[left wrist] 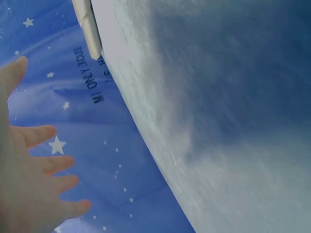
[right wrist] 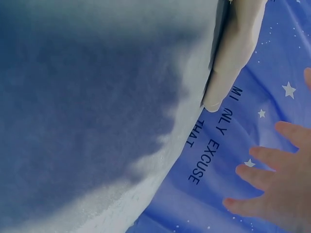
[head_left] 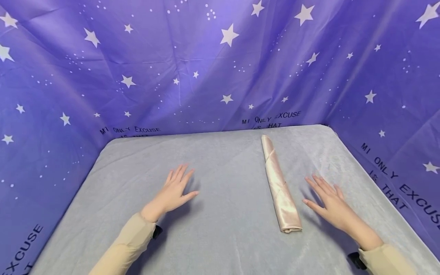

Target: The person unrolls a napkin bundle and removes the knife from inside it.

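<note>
A long roll of shiny, pale pink satiny cloth (head_left: 280, 187) lies on the grey cloth-covered table (head_left: 227, 229), right of the middle, its far end tilted slightly left. To its right, my right hand (head_left: 330, 204) hovers over the table with fingers spread, apart from the roll. My left hand (head_left: 172, 193) is over the table's left half, fingers straight and thumb out, holding nothing. Part of the roll shows at the top of the left wrist view (left wrist: 87, 29) and of the right wrist view (right wrist: 235, 53). Both hands cast shadows on the table.
A purple-blue curtain (head_left: 206, 57) with white stars and black lettering hangs behind the table and along both sides. Light beige sleeves (head_left: 125, 244) cover both forearms. A small black device (head_left: 356, 261) sits at the right wrist, another (head_left: 157, 232) at the left.
</note>
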Available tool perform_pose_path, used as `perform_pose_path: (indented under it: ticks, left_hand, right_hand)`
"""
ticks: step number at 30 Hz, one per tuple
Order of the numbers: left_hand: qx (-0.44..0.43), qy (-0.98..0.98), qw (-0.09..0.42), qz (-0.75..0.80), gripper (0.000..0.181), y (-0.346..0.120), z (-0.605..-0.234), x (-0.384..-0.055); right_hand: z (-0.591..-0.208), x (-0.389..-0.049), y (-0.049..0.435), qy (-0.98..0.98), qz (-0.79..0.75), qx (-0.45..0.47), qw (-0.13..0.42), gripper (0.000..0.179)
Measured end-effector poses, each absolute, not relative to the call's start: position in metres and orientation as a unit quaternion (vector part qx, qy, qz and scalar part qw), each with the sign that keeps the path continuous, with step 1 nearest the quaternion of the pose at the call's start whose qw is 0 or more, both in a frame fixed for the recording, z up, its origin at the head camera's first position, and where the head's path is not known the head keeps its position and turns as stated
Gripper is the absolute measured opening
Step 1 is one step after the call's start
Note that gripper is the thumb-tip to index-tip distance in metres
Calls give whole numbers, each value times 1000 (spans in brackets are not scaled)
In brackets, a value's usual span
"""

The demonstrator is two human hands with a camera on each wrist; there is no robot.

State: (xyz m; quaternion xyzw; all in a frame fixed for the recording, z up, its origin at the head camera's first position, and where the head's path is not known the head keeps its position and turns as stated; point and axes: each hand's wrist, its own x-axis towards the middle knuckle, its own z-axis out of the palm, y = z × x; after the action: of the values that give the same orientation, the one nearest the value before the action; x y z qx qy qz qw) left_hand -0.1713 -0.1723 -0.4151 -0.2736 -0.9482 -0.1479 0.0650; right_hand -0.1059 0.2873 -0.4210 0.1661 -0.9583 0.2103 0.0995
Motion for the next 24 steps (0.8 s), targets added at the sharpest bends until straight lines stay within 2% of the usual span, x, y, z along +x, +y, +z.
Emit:
perform_pose_path:
  ticks: [14,24]
  left_hand:
    - [-309,-937,54,-156,67,-139,-418,-191]
    - [-350,-920,55,-164,61,-108,-423,-201]
  right_hand:
    - [-420,-98,275,-950,239,178,98,60]
    - [-420,-93,268,-937,263,193,121,52]
